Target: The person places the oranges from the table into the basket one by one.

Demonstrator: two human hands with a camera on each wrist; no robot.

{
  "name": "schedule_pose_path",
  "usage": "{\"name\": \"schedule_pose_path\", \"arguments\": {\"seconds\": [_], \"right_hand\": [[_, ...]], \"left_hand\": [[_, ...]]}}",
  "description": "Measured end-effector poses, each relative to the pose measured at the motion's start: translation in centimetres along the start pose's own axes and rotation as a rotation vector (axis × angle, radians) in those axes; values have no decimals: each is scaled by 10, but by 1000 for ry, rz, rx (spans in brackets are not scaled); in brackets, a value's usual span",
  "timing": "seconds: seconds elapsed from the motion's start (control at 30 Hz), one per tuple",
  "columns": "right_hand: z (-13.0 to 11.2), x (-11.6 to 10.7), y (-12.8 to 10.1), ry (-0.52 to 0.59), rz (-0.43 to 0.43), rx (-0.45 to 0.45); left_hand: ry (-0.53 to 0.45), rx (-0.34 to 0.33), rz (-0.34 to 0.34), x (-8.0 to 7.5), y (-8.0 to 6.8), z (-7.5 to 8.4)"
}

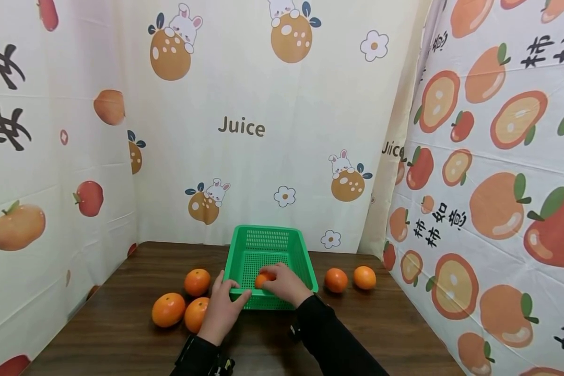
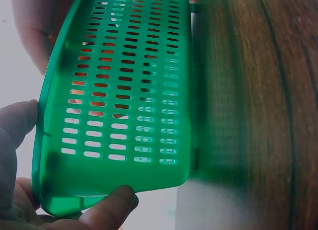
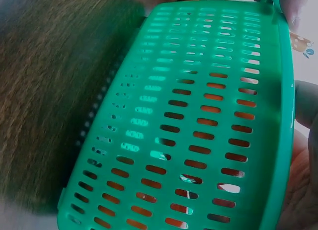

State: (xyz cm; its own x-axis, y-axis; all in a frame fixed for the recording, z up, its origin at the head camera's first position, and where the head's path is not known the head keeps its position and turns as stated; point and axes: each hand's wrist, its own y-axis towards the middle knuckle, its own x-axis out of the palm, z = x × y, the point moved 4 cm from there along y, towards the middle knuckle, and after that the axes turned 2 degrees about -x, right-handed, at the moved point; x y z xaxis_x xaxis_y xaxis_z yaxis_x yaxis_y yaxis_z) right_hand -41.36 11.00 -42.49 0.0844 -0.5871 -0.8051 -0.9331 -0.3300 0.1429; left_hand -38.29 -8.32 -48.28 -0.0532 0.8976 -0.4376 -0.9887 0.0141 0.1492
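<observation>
Both hands' grips pinch the green basket [image 1: 268,250] on a dark wooden table [image 1: 380,324], fruit-print curtains around.

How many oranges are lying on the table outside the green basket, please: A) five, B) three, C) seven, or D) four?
A: three oranges lie left of the green basket and two oranges to its right, while the right hand holds another one inside the basket.

Both bare hands emerge from long black sleeves [image 1: 329,334].
</observation>
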Motion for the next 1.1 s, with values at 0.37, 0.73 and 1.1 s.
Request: {"name": "schedule_pose_path", "arguments": {"seconds": [0.37,0.73,1.1], "right_hand": [[2,5,7,-31,-41,22],[1,7,13,4,-91,35],[4,11,18,36,-116,69]], "left_hand": [[8,0,2,0,1,0],[-2,-5,-5,-1,1,0],[13,1,24,-3,3,0]]}}
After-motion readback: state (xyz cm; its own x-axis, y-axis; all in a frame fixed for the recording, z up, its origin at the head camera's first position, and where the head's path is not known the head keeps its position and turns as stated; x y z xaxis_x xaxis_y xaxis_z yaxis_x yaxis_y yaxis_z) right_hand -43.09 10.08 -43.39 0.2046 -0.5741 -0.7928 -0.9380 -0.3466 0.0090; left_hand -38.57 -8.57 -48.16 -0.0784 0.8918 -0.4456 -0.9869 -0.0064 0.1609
